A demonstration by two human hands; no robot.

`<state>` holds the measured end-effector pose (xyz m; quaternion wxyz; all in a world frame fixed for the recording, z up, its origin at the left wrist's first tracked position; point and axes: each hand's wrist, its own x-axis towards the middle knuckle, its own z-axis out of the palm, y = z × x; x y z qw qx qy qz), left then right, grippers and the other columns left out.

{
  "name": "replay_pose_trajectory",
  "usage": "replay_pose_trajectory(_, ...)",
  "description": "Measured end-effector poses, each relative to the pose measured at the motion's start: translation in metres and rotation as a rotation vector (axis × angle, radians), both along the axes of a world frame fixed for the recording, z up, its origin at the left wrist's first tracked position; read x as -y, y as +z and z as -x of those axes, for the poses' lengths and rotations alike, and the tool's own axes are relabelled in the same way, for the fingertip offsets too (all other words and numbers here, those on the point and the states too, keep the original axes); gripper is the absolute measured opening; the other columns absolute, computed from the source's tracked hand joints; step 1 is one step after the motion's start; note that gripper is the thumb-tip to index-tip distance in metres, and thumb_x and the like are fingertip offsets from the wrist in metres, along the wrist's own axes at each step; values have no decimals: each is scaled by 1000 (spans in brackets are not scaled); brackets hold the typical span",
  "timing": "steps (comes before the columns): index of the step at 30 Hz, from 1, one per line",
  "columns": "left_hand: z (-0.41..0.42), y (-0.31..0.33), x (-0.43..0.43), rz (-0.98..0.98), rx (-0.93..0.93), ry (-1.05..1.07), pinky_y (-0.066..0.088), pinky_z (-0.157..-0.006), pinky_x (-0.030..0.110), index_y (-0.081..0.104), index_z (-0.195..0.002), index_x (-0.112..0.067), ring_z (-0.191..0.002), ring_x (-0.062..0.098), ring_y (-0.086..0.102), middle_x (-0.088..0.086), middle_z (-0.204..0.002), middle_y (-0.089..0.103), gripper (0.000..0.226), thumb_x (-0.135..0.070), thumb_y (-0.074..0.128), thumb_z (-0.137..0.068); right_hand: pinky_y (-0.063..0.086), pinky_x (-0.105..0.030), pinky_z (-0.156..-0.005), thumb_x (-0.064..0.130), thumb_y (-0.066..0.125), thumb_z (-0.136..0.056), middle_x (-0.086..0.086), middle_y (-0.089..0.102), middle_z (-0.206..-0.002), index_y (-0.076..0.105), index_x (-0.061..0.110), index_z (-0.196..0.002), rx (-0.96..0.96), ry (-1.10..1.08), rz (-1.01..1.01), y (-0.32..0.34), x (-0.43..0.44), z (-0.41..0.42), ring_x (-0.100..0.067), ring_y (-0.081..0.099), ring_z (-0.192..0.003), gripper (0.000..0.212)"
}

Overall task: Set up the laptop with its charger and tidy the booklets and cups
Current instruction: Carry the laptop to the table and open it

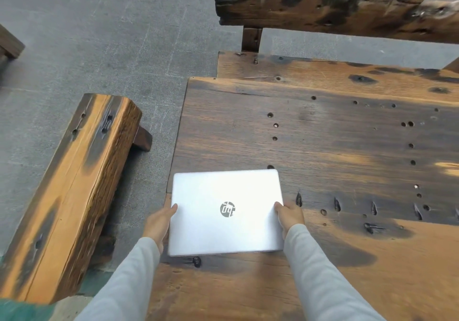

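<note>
A person holds a closed silver laptop (pixel 226 212) with both hands; the left hand (pixel 159 223) is on its left side and the right hand (pixel 290 216) is on its right side. The fingers (pixel 173 207) of the left hand curl around the left edge, with the thumb tip lying on the lid; the fingers (pixel 279 206) of the right hand curl around the right edge in the same way; both hands grip the laptop, and most of each finger is hidden under it. Both arms wear light grey sleeves (pixel 320 276).

The laptop sits between the two sets of fingers, near the left end of a big dark wooden tabletop (pixel 347 146); its left edge sticks out a little past the tabletop's side; I cannot tell if it lies flat on the wood or is held just above it. A round logo (pixel 227 209) is in the middle of the lid, about halfway between the two thumbs.

The tabletop has many small holes and dark burnt patches; most of it stretches away from the fingers, ahead and to the right. To the left of the left fingers stands a chunky wooden bench (pixel 74 196) on a grey floor (pixel 99 35); far ahead of the fingers, past the tabletop, is a rough wooden bench back (pixel 335 7).
</note>
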<state>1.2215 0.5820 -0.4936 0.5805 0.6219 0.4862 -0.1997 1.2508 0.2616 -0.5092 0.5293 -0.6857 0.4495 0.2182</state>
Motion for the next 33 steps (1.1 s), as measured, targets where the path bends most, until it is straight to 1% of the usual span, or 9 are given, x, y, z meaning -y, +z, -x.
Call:
replay_pose_trajectory(2,19,5,1,6,58,60,46,-107,46,66,-128,-5,-117,29,64,12,-130,68,36,-19,67,-95,53,-51,-97,11,59,-93,-12,75,-106,71,13,-87,27,-45,-18,12,2,16,-34,69,-101,13)
replay_pose_trajectory(5,43,20,2,33,112,120,52,-97,44,69,-124,-6,-101,26,68,14,-123,71,30,-13,65,-96,51,-49,-101,10,59,-94,-9,74,-103,70,15,-86,73,-124,-19,35,4,38,-32,68,-102,15)
replay_pose_trajectory(7,56,32,3,94,146,175,49,-104,49,65,-130,-4,-111,30,67,16,-126,69,35,-10,64,-96,52,-45,-99,7,57,-95,-4,71,-92,69,17,-79,88,-202,-37,51,3,54,-26,67,-92,23)
replay_pose_trajectory(12,81,71,4,131,258,199,47,-107,51,62,-132,-4,-112,30,64,16,-126,68,35,-5,61,-97,44,-25,-65,-2,54,-94,-18,72,-75,68,-1,-77,185,-359,-98,83,1,95,-17,58,-72,22)
replay_pose_trajectory(16,97,102,1,147,344,161,50,-94,37,61,-134,-8,-99,19,67,5,-114,71,37,-6,62,-97,48,-23,-65,6,58,-97,9,70,-73,69,15,-91,278,-476,-143,100,1,130,-5,63,-69,15)
replay_pose_trajectory(18,105,113,1,153,382,133,50,-91,34,61,-134,-7,-93,12,66,-2,-107,71,37,-6,62,-97,47,-23,-59,7,58,-97,9,72,-72,69,14,-92,306,-517,-164,108,2,146,-5,64,-67,15)
replay_pose_trajectory(23,131,129,9,202,383,66,47,-107,43,60,-137,-6,-108,22,64,8,-127,67,39,-8,62,-98,49,-26,-64,10,59,-97,6,75,-83,73,18,-94,343,-519,-174,130,12,192,-11,68,-76,16)
replay_pose_trajectory(28,146,135,28,234,388,-21,50,-90,35,65,-132,-11,-93,12,65,2,-120,70,36,-11,64,-96,53,-32,-74,21,67,-93,3,77,-98,73,20,-108,382,-506,-131,146,28,244,-21,71,-91,17)
replay_pose_trajectory(33,161,143,64,214,425,-130,52,-62,21,69,-119,-19,-70,-2,70,-14,-96,76,29,-8,67,-93,52,-29,-69,17,65,-95,13,76,-80,73,22,-92,417,-514,-90,155,59,295,-14,69,-82,10)
